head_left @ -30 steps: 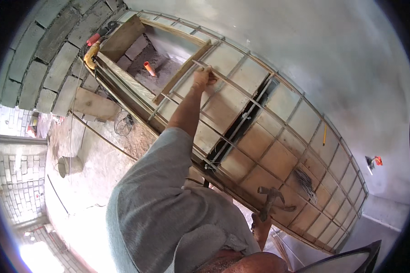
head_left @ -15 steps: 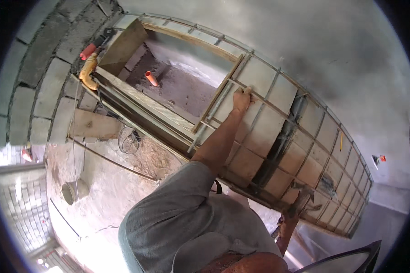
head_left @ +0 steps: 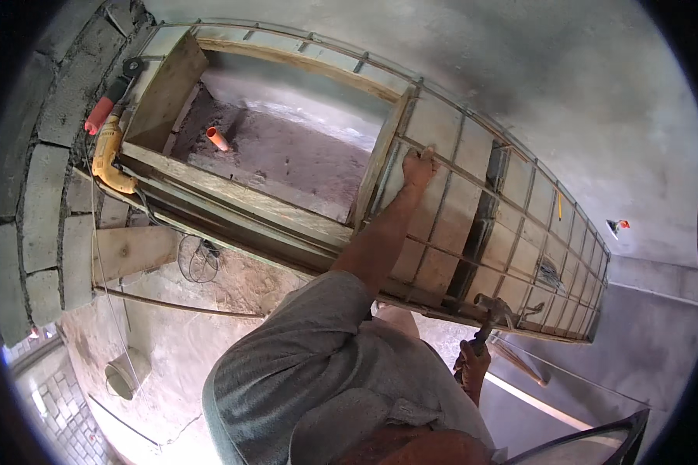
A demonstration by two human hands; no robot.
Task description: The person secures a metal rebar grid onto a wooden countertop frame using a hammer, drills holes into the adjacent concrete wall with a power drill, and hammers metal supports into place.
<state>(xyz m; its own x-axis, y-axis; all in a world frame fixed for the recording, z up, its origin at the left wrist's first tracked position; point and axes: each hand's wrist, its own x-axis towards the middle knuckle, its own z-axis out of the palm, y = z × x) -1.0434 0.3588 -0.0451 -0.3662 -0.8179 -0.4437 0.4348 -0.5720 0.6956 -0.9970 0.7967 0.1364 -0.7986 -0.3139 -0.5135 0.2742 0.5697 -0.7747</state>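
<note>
While your right hand (head_left: pixel 473 363) grips the hammer (head_left: pixel 485 325) at the edge of the rod grid (head_left: pixel 512 199), your left hand (head_left: pixel 419 167) closes on one rod (head_left: pixel 457 169) beside the wooden frame (head_left: pixel 381 155); lettering on the yellow drill (head_left: pixel 107 151) is illegible.

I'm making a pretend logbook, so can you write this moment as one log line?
left hand: grasping grid bar | right hand: gripping hammer | yellow power tool: beside wooden frame | orange pipe: seen inside frame
</note>
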